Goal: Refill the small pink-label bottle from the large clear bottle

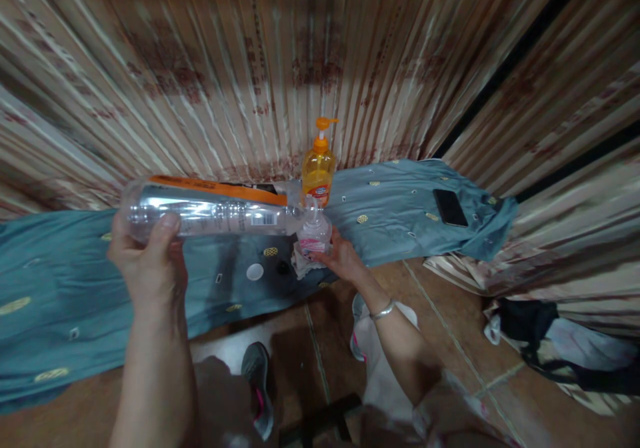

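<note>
Left of centre, the left hand grips a large clear plastic bottle with an orange-edged label, held sideways, its neck at the top of a small clear pink-labelled bottle the right hand grasps mid-frame, apparently pouring, which calls for steady alignment.

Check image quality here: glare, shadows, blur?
Head view: bright glare on the large clear bottle; head view: dim light, the curtain darkest along the top; head view: soft shadow on the blue-green cloth below that bottle; head view: print on the small pump bottle too soft to read.
</note>
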The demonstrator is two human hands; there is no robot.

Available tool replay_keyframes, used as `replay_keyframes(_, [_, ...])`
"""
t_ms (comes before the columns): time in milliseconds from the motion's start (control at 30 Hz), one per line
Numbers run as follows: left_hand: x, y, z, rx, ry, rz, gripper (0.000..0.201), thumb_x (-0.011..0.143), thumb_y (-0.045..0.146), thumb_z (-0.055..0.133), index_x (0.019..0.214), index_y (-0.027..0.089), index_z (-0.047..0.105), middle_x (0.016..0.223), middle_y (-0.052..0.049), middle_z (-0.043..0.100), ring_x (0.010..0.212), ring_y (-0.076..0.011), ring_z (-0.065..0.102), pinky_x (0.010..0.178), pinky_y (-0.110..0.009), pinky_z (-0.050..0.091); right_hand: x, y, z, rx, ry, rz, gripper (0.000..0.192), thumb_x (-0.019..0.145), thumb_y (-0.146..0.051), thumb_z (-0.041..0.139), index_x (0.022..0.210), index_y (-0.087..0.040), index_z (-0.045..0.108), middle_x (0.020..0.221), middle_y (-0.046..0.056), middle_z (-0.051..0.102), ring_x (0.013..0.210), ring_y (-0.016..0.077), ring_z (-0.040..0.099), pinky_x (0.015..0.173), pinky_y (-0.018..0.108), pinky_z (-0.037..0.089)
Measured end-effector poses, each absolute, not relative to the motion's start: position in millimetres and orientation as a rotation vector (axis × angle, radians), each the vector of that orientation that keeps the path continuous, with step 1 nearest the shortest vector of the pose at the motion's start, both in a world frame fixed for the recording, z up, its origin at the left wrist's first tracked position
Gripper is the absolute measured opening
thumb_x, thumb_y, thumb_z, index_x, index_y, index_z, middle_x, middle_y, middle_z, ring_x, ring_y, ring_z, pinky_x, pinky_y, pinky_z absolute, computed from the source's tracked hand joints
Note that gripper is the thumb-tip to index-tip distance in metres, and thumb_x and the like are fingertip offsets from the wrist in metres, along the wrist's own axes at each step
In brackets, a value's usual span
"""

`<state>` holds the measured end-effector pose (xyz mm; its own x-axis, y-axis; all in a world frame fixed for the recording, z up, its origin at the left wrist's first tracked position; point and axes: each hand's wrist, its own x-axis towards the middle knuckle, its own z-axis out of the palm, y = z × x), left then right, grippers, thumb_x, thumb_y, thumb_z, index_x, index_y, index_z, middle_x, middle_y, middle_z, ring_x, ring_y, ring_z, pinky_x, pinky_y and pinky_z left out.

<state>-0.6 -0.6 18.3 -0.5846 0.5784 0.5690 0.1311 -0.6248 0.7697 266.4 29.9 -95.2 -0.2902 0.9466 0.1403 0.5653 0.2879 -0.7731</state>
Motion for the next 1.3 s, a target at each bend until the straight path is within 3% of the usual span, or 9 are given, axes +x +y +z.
replay_keyframes(233, [1.3,-1.7,19.7,1.282,1.212,2.27,0.037,0.048,0.036,0.078,0.081,0.022,0.069,0.088,-0.001,0.065,0.094,-0.0207,0.061,0.1,-0.05,0.038,266.5,31.6,-97.3,-1.362,-1.966,0.802,0.064,0.075,-0.044,0.064,0.124,-0.011,0.039,0.1,0.012,0.067,0.088,0.0248,0.064,0.071,0.031,0.049])
replay_keyframes(467, [0.3,-1.0,18.8,1.216,1.231,2.287,0.049,0.046,0.034,0.078,0.092,0.024,0.067,0.087,-0.001,0.064,0.09,-0.0203,0.061,0.098,-0.05,0.039,265.9,30.9,-95.7,-1.341,-1.95,0.816,0.062,0.075,-0.043,0.065,0.123,-0.013,0.04,0.103,0.012,0.066,0.09,0.0235,0.064,0.074,0.03,0.048])
replay_keyframes(800, [2.7,-1.3,19.9,1.232,1.194,2.29,0.039,0.047,0.031,0.077,0.083,0.021,0.069,0.082,-0.002,0.063,0.087,-0.0202,0.061,0.098,-0.051,0.039,266.5,32.6,-100.8,-1.325,-1.958,0.823,0.064,0.075,-0.038,0.066,0.126,-0.012,0.038,0.103,0.012,0.066,0.091,0.0233,0.064,0.076,0.031,0.049])
replay_keyframes(1100, [5.4,-2.1,23.0,1.328,1.247,2.249,0.045,0.05,0.042,0.076,0.09,0.024,0.067,0.089,-0.001,0.063,0.093,-0.0218,0.061,0.099,-0.051,0.039,267.3,31.9,-99.5,-1.362,-1.964,0.818,0.063,0.074,-0.042,0.066,0.124,-0.013,0.04,0.104,0.01,0.065,0.093,0.0246,0.063,0.077,0.032,0.049])
replay_keyframes(1300, [5.6,-1.8,22.6,1.357,1.242,2.236,0.04,0.054,0.035,0.072,0.092,0.024,0.067,0.084,-0.001,0.063,0.092,-0.0213,0.061,0.098,-0.051,0.039,267.3,30.7,-95.2,-1.312,-1.943,0.853,0.059,0.074,-0.04,0.066,0.121,-0.015,0.041,0.101,0.007,0.066,0.089,0.0224,0.065,0.074,0.03,0.049])
